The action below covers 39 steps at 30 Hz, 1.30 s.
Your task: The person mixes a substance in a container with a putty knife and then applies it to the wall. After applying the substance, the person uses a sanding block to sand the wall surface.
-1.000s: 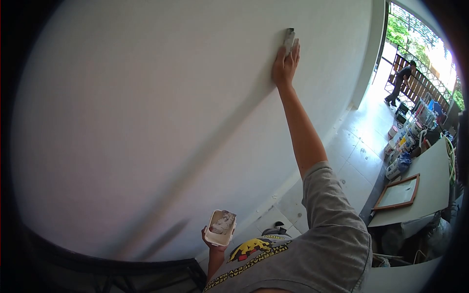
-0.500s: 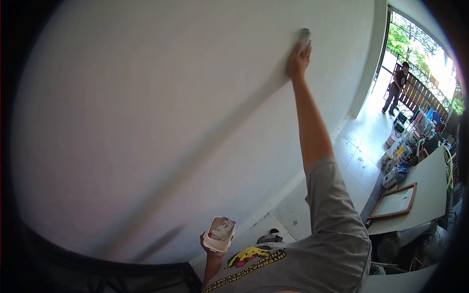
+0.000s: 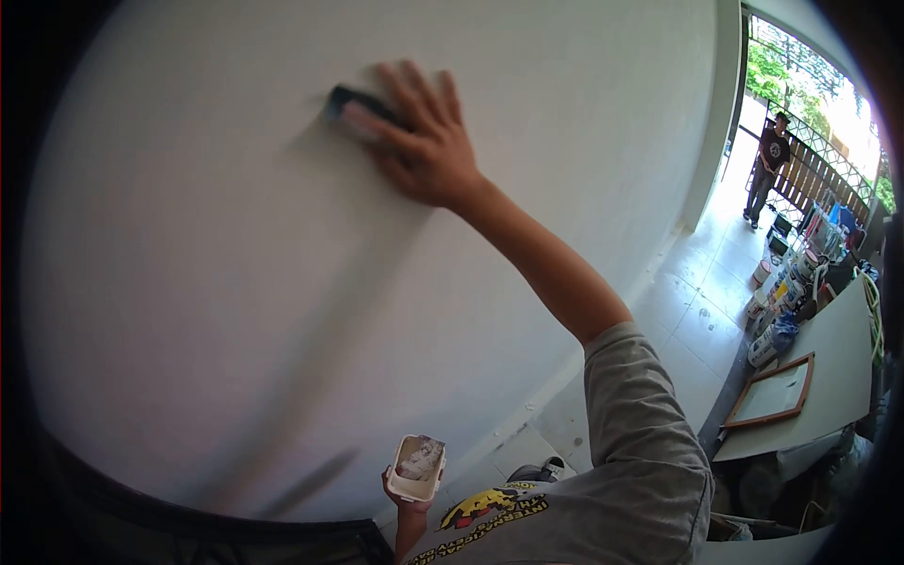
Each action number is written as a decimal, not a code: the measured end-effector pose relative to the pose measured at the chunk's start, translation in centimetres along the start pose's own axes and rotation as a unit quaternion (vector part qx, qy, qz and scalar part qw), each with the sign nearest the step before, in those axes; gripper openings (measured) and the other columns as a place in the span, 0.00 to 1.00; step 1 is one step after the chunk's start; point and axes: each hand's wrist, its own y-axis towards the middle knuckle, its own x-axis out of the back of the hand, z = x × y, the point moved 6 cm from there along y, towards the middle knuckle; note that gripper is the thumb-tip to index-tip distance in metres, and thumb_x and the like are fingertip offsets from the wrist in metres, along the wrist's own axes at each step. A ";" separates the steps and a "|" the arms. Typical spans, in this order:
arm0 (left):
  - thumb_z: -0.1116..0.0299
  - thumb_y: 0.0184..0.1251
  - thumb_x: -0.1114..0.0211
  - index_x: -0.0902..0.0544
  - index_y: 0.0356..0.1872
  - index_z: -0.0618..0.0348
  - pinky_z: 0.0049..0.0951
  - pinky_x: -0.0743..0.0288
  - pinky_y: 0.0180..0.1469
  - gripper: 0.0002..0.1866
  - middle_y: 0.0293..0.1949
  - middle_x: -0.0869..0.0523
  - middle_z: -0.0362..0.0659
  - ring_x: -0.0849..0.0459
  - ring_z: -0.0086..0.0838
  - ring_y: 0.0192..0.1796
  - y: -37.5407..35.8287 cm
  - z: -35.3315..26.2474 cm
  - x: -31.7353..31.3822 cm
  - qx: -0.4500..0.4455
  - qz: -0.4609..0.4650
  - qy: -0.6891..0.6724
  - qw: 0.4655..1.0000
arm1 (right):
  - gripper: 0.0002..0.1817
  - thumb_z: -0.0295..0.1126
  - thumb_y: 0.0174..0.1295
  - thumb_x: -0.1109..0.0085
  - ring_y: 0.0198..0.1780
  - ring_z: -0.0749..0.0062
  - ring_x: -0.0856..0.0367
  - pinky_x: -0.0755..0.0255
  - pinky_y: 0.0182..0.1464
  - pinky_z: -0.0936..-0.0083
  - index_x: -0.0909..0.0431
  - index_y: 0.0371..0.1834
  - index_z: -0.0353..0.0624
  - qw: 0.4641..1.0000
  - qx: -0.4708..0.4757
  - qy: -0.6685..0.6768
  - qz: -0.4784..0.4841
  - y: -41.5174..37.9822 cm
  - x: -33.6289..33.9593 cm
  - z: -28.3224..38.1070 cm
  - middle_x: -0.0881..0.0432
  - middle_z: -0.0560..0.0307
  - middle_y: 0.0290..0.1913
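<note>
My right hand point(image 3: 428, 155) is up against the white wall point(image 3: 235, 282), gripping a dark, flat hand tool point(image 3: 363, 105) between the thumb and palm, with the other fingers stretched upward. Motion blur hides the tool's exact kind; its dark end meets or nearly meets the wall. Low in view, my left hand point(image 3: 407, 501) holds a small white plastic tub point(image 3: 436, 487) by its underside and side. Whitish paste and a grey, smeared flat piece point(image 3: 429, 450) lie inside the tub.
A person point(image 3: 772, 165) stands by the gate at upper right. Paint buckets point(image 3: 765, 348) and other clutter line the tiled floor point(image 3: 702, 325). A wood-framed panel point(image 3: 772, 391) rests on a pale board point(image 3: 838, 367). A dark frame point(image 3: 235, 532) runs along the bottom left.
My right hand has swept left across the wall with the tool, and its fingers have spread. My left hand and the tub have shifted slightly down. The person by the gate has turned.
</note>
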 end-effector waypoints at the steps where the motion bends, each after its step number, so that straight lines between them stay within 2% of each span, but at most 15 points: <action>1: 0.37 0.62 0.41 0.20 0.64 0.46 0.59 0.25 0.64 0.35 0.64 0.18 0.47 0.20 0.54 0.65 0.0 0.0 0.3 0.000 -0.003 -0.001 1.000 | 0.30 0.45 0.65 0.36 0.82 0.51 0.46 0.60 0.79 0.35 0.29 0.72 0.80 1.000 0.014 0.003 0.001 0.3 0.0 0.7 0.41 0.55 0.81; 6: 0.38 0.62 0.44 0.24 0.70 0.52 0.63 0.27 0.65 0.39 0.68 0.23 0.53 0.25 0.59 0.69 0.9 -0.2 0.8 0.022 0.032 -0.041 0.998 | 0.29 0.47 0.65 0.36 0.81 0.54 0.44 0.54 0.79 0.40 0.27 0.71 0.78 0.999 0.037 -0.007 -0.009 1.3 -1.0 -0.7 0.40 0.56 0.81; 8: 0.38 0.62 0.43 0.23 0.68 0.50 0.62 0.26 0.65 0.38 0.67 0.22 0.52 0.24 0.57 0.68 0.4 -0.5 0.0 0.017 0.015 -0.016 1.000 | 0.22 0.44 0.69 0.40 0.81 0.49 0.44 0.53 0.78 0.42 0.18 0.62 0.48 0.998 0.006 -0.021 -0.065 1.9 -0.9 -4.8 0.39 0.50 0.80; 10: 0.38 0.61 0.43 0.20 0.65 0.45 0.59 0.26 0.64 0.34 0.65 0.19 0.47 0.22 0.53 0.67 0.0 -0.3 -0.9 0.015 -0.017 0.007 1.000 | 0.25 0.48 0.70 0.43 0.80 0.47 0.42 0.53 0.78 0.43 0.16 0.56 0.37 0.988 -0.064 -0.055 -0.130 1.8 -0.5 -10.4 0.36 0.49 0.79; 11: 0.38 0.61 0.43 0.20 0.65 0.45 0.59 0.26 0.64 0.34 0.65 0.19 0.47 0.22 0.53 0.67 -0.1 -0.1 -1.1 0.008 -0.007 0.019 1.000 | 0.34 0.52 0.80 0.65 0.85 0.50 0.63 0.70 0.83 0.50 0.43 0.81 0.42 0.982 -0.186 -0.014 -0.021 1.7 0.6 -12.3 0.55 0.46 0.85; 12: 0.38 0.61 0.43 0.20 0.65 0.44 0.59 0.26 0.64 0.34 0.65 0.19 0.46 0.22 0.52 0.67 0.0 0.0 -1.2 0.000 0.005 0.033 0.999 | 0.32 0.51 0.76 0.54 0.82 0.49 0.49 0.59 0.81 0.51 0.30 0.72 0.37 0.974 -0.172 -0.027 -0.146 0.6 0.8 -14.6 0.42 0.45 0.81; 19: 0.38 0.61 0.42 0.24 0.69 0.50 0.62 0.25 0.63 0.39 0.68 0.23 0.52 0.24 0.57 0.68 0.4 1.3 0.1 -0.040 0.036 -0.082 0.995 | 0.41 0.62 0.78 0.70 0.85 0.54 0.61 0.63 0.83 0.62 0.51 0.83 0.44 0.892 -0.446 -0.008 -0.077 -14.5 1.4 -26.8 0.54 0.50 0.85; 21: 0.37 0.60 0.42 0.23 0.68 0.47 0.60 0.26 0.64 0.38 0.67 0.22 0.50 0.23 0.55 0.67 0.2 1.5 0.8 -0.044 -0.039 -0.094 0.994 | 0.42 0.62 0.77 0.69 0.85 0.53 0.60 0.63 0.83 0.62 0.52 0.83 0.42 0.880 -0.470 0.011 -0.074 -19.9 0.4 -27.8 0.54 0.49 0.85; 25: 0.36 0.60 0.42 0.21 0.66 0.44 0.58 0.30 0.68 0.36 0.65 0.20 0.46 0.22 0.51 0.67 -0.7 1.7 0.9 -0.063 -0.110 -0.068 0.990 | 0.42 0.61 0.78 0.71 0.85 0.50 0.62 0.63 0.83 0.60 0.57 0.84 0.40 0.832 -0.551 0.052 -0.034 -30.0 -1.0 -24.7 0.58 0.45 0.85; 29: 0.36 0.62 0.40 0.22 0.64 0.38 0.50 0.29 0.65 0.32 0.65 0.20 0.39 0.22 0.43 0.67 -1.2 2.1 -0.9 -0.077 -0.096 -0.056 0.991 | 0.39 0.51 0.79 0.60 0.83 0.45 0.54 0.56 0.82 0.60 0.54 0.82 0.35 0.784 -0.602 0.152 -0.007 -44.5 -2.2 -18.9 0.51 0.37 0.82; 34: 0.36 0.63 0.40 0.22 0.65 0.39 0.49 0.26 0.64 0.33 0.65 0.20 0.39 0.22 0.43 0.67 -1.2 2.4 0.2 -0.087 -0.102 -0.044 0.990 | 0.41 0.54 0.79 0.62 0.80 0.40 0.45 0.49 0.79 0.57 0.54 0.81 0.30 0.617 -0.681 0.171 0.356 -66.7 0.9 2.0 0.43 0.30 0.79; 36: 0.35 0.62 0.40 0.22 0.65 0.40 0.49 0.27 0.64 0.34 0.66 0.21 0.39 0.23 0.43 0.68 -1.1 2.4 -0.6 -0.088 -0.090 -0.050 0.991 | 0.41 0.59 0.78 0.67 0.79 0.43 0.41 0.47 0.79 0.56 0.44 0.79 0.34 0.522 -0.699 0.234 0.429 -69.2 4.5 10.7 0.37 0.31 0.76; 37: 0.35 0.62 0.40 0.22 0.66 0.40 0.49 0.28 0.65 0.34 0.67 0.21 0.40 0.23 0.44 0.68 -1.2 2.5 -0.6 -0.093 -0.085 -0.058 0.990 | 0.39 0.59 0.78 0.65 0.77 0.43 0.37 0.44 0.77 0.57 0.36 0.75 0.35 0.497 -0.706 0.278 0.422 -63.1 7.6 13.8 0.32 0.31 0.73; 38: 0.35 0.62 0.40 0.22 0.66 0.40 0.50 0.28 0.65 0.35 0.67 0.22 0.40 0.24 0.44 0.68 -1.3 2.8 -0.3 -0.087 -0.088 -0.070 0.990 | 0.39 0.60 0.77 0.63 0.72 0.43 0.30 0.41 0.75 0.59 0.30 0.72 0.34 0.485 -0.675 0.242 0.500 -68.7 7.6 15.7 0.27 0.31 0.69; 39: 0.34 0.62 0.40 0.22 0.66 0.40 0.50 0.29 0.66 0.35 0.67 0.22 0.40 0.24 0.44 0.69 -1.2 2.8 0.3 -0.085 -0.090 -0.083 0.989 | 0.38 0.59 0.76 0.58 0.66 0.48 0.21 0.29 0.66 0.62 0.27 0.68 0.31 0.457 -0.622 0.241 0.588 -69.4 8.3 16.3 0.20 0.30 0.62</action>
